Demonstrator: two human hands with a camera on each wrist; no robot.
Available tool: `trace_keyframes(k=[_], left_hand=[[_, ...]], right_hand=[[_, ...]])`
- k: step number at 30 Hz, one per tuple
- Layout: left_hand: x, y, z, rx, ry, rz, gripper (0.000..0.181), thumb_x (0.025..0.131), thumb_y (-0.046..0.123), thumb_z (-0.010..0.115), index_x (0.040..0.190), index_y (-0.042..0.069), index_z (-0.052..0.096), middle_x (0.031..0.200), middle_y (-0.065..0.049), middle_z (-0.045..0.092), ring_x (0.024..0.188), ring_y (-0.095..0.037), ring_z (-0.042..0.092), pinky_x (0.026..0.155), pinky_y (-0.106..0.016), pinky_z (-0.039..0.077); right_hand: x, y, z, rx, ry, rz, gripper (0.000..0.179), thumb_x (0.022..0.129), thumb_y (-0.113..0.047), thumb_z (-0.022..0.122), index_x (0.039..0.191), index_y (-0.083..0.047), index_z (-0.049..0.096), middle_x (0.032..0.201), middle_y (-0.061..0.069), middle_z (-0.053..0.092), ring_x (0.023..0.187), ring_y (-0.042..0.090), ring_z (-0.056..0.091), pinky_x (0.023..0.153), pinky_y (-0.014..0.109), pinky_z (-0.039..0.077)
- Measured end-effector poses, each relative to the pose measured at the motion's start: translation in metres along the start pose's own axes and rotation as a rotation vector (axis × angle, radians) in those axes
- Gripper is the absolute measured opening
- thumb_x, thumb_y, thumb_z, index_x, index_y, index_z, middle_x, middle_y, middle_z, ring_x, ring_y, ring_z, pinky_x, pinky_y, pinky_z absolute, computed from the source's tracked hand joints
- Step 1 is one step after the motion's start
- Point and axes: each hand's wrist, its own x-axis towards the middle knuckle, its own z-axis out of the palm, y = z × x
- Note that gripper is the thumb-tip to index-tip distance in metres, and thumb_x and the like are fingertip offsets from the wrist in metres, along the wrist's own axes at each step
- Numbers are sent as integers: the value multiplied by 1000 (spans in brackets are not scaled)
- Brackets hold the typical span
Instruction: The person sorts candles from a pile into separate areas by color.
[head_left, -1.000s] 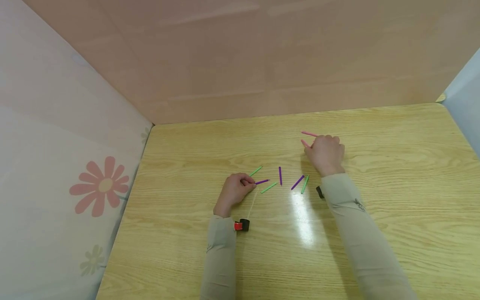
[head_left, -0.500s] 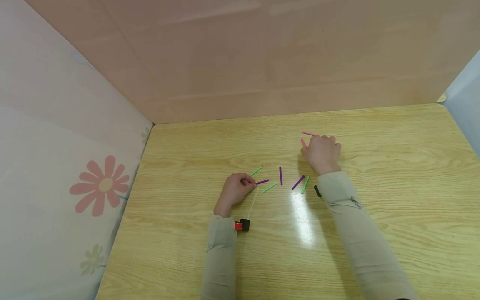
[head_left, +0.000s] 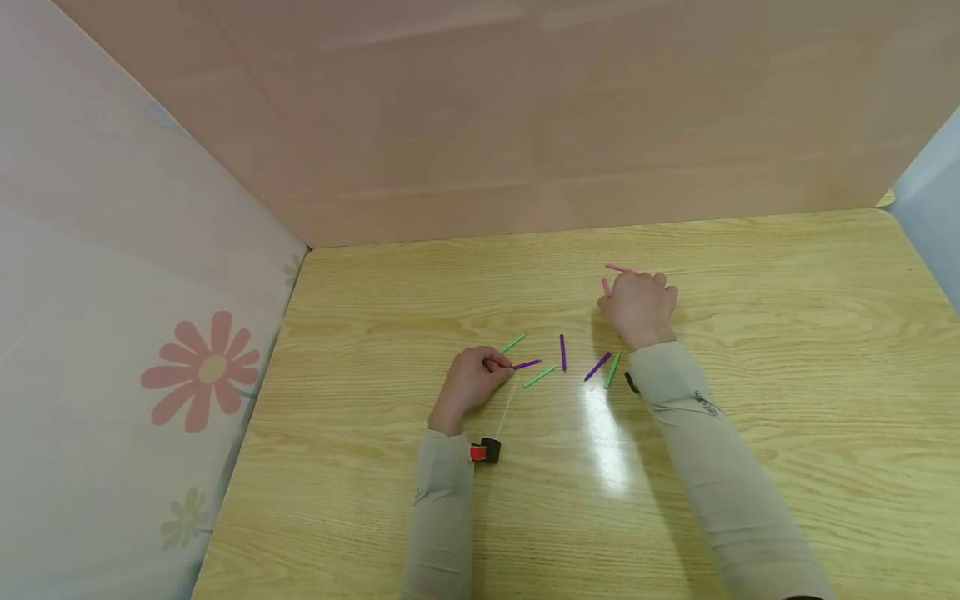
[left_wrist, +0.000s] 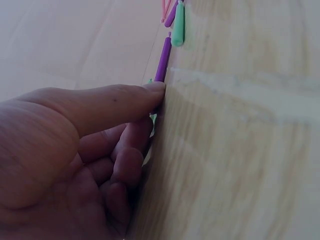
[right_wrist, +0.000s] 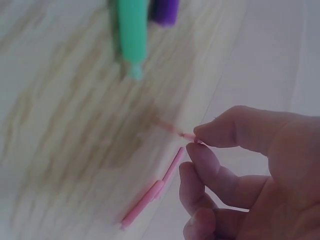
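My left hand (head_left: pixel 470 382) pinches the rear end of a thin purple candle (head_left: pixel 527 364) between thumb and index finger, low over the table. Two green candles, one partly behind the fingers (head_left: pixel 513 342) and one just in front (head_left: pixel 540 377), lie close by. At the back, my right hand (head_left: pixel 640 308) pinches a thin pink candle (right_wrist: pixel 188 135) between thumb and index finger; its other fingers are curled. More pink candles (right_wrist: pixel 142 205) lie on the table beside that hand, partly hidden by it in the head view.
Between the hands lie an upright purple candle (head_left: pixel 563 352), a slanted purple one (head_left: pixel 597 367) and a green one (head_left: pixel 612 370) beside it. A pinkish-brown wall covering (head_left: pixel 480 125) rises behind the wooden table (head_left: pixel 337 500); a flowered sheet (head_left: pixel 97 292) stands on the left.
My right hand has shifted slightly left and toward me, and the pink candle by its thumb has turned to point more away from me. The left hand stays in place.
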Motion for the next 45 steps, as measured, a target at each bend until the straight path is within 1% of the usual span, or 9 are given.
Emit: trace_keyframes(k=[7, 12, 19, 27, 30, 33, 39, 43, 45], left_hand=[[-1, 1, 0, -3, 7, 4, 9, 89, 18, 69, 89, 10, 72, 76, -2, 62, 76, -15, 50, 74, -28, 40], [-2, 1, 0, -3, 8, 7, 9, 88, 18, 69, 90, 10, 72, 76, -1, 62, 74, -14, 50, 74, -28, 40], [-2, 2, 1, -1, 11, 9, 8, 88, 19, 70, 89, 11, 72, 74, 0, 61, 69, -13, 50, 74, -29, 40], [-4, 4, 0, -1, 6, 14, 8, 88, 18, 69, 89, 10, 72, 76, -1, 63, 67, -12, 51, 73, -30, 42], [-4, 4, 0, -3, 6, 13, 8, 88, 18, 69, 89, 10, 72, 75, -2, 63, 66, -12, 50, 82, -34, 42], [-4, 4, 0, -7, 8, 13, 8, 88, 17, 69, 89, 10, 72, 73, -2, 62, 65, -13, 50, 94, -40, 40], [-4, 3, 0, -14, 4, 11, 8, 88, 17, 69, 88, 9, 72, 72, -2, 61, 66, -14, 49, 107, -45, 34], [-4, 3, 0, -9, 2, 7, 9, 88, 17, 69, 89, 9, 72, 73, -1, 61, 66, -14, 49, 106, -43, 35], [-4, 3, 0, -10, 0, 3, 9, 88, 18, 69, 89, 10, 72, 73, -1, 61, 66, -13, 50, 95, -41, 40]], right_hand=[[0, -2, 1, -13, -7, 5, 29, 90, -25, 51, 72, -3, 60, 100, 30, 62, 95, 45, 49, 84, 58, 38], [-1, -3, 1, -10, -28, 10, 28, 90, -25, 51, 76, -3, 61, 101, 29, 62, 95, 44, 49, 85, 58, 36], [-2, -2, 2, -5, -50, 18, 25, 90, -23, 52, 75, -5, 59, 104, 29, 62, 98, 45, 48, 86, 58, 36], [-3, -2, 3, -17, -50, 14, 25, 90, -22, 51, 71, -6, 56, 98, 27, 62, 93, 42, 48, 85, 57, 37], [-4, -2, 4, -25, -54, 7, 25, 90, -22, 50, 71, -6, 56, 97, 27, 61, 91, 42, 47, 84, 57, 37], [-4, -3, 3, -25, -55, 1, 23, 88, -20, 49, 72, -5, 55, 96, 27, 61, 90, 42, 47, 83, 57, 37], [-5, -3, 3, -26, -55, -4, 23, 88, -20, 49, 71, -5, 55, 96, 27, 61, 90, 42, 48, 83, 57, 38], [-6, -3, 3, -30, -51, -7, 25, 89, -20, 49, 70, -5, 55, 95, 27, 61, 89, 42, 49, 83, 57, 38], [-5, -3, 3, -26, -46, -7, 24, 88, -20, 48, 70, -5, 54, 95, 27, 61, 90, 42, 49, 83, 57, 38]])
